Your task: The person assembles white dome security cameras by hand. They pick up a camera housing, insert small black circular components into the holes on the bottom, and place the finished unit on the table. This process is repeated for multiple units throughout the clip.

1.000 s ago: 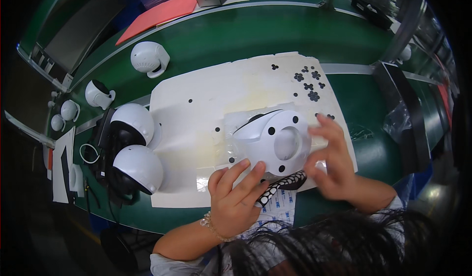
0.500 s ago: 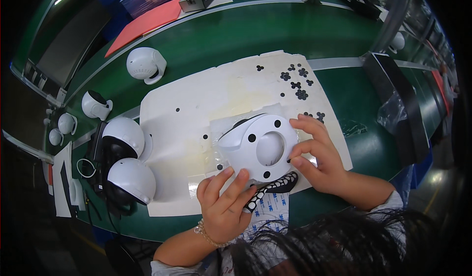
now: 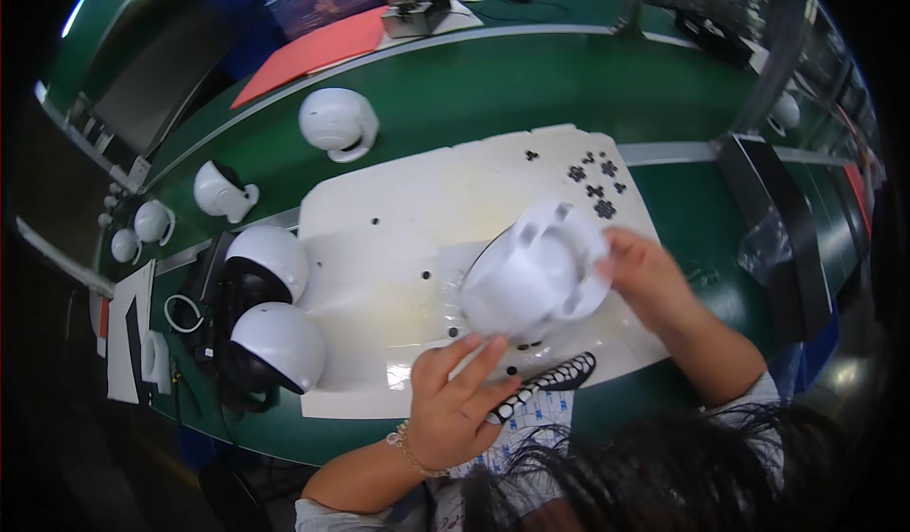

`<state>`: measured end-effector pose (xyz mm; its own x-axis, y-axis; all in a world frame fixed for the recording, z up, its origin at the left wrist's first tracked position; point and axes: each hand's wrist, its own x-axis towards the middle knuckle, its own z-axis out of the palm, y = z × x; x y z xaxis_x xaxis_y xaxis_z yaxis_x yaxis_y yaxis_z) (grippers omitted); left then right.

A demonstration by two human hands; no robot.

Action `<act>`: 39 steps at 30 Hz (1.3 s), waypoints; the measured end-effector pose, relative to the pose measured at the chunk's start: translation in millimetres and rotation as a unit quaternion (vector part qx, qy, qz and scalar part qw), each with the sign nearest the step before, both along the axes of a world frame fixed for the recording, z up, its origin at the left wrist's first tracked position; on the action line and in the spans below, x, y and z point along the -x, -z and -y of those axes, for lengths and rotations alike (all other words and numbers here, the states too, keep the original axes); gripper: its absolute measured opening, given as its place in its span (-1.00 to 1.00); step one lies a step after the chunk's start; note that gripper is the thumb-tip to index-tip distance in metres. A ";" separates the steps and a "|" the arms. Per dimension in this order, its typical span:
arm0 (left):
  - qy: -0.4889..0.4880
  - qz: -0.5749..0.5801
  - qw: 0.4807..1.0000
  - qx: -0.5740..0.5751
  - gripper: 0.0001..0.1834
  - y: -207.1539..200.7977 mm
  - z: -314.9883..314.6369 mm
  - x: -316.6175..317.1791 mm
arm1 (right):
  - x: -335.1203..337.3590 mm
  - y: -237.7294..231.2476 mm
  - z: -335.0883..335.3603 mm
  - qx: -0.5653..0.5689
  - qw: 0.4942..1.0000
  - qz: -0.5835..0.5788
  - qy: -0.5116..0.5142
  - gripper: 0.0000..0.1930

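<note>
A white rounded camera housing (image 3: 507, 290) with a ring-shaped base is tilted and smeared by motion over the cream sheet. My right hand (image 3: 649, 281) grips the right rim of its ring, fingers closed there. Dark round pads show blurred on the ring. Close to the housing's lower edge, my left hand (image 3: 455, 404) has its fingers stretched out; whether the tips touch it I cannot tell. A black perforated strip (image 3: 569, 373) with white round holes lies by the left thumb, over a printed white backing paper (image 3: 540, 423).
The cream sheet (image 3: 370, 319) carries loose black pads, with clusters of several pads (image 3: 604, 209) at its far right. Two white camera units (image 3: 284, 342) stand at its left, and another (image 3: 336, 122) behind. A long black box (image 3: 773, 238) sits at the right.
The housing has been tilted and lifted, swinging its ring toward the right hand, which now holds the rim. The left fingertips have shifted along its lower edge. The whole view has shifted slightly.
</note>
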<state>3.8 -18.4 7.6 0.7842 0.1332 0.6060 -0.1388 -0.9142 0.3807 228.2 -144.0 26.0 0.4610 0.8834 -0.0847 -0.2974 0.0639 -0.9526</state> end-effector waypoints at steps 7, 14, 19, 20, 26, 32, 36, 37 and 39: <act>0.120 -0.038 0.988 0.090 -0.56 3.2 -16.0 3.1 | -109.4 5.5 -98.7 0.088 0.752 0.606 0.243 -0.79; 0.171 -0.131 0.963 0.165 -0.50 8.5 -21.3 4.6 | -189.5 44.6 -142.1 0.436 0.423 0.790 0.084 -0.84; 0.211 -0.145 0.952 0.169 -0.43 13.2 -20.6 9.9 | -73.0 26.4 -252.2 0.202 0.610 0.754 -0.136 -0.70; 0.203 -0.155 0.953 0.162 -0.44 8.8 -19.9 10.9 | -45.8 28.0 -269.5 0.087 0.653 0.727 -0.194 -0.60; 0.206 -0.191 0.951 0.130 -0.44 9.2 -22.2 9.3 | -15.9 50.4 -332.1 0.083 0.635 0.767 0.036 -0.56; 0.214 -0.209 0.946 0.125 -0.46 7.5 -19.9 7.5 | -68.2 14.7 -273.6 0.056 0.623 0.779 0.041 -0.71; 0.236 -0.143 0.953 0.125 -0.51 18.8 -24.7 7.7 | -54.0 -15.6 -195.3 -0.017 0.789 0.592 0.165 -0.76; 0.219 -0.154 0.955 0.125 -0.52 14.3 -22.4 9.0 | -46.1 -30.7 -169.6 0.020 0.871 0.463 0.163 -0.76; 0.194 -0.174 0.958 0.116 -0.55 1.0 -18.8 8.4 | -31.2 -49.9 -112.5 -0.024 0.983 0.144 0.110 -0.75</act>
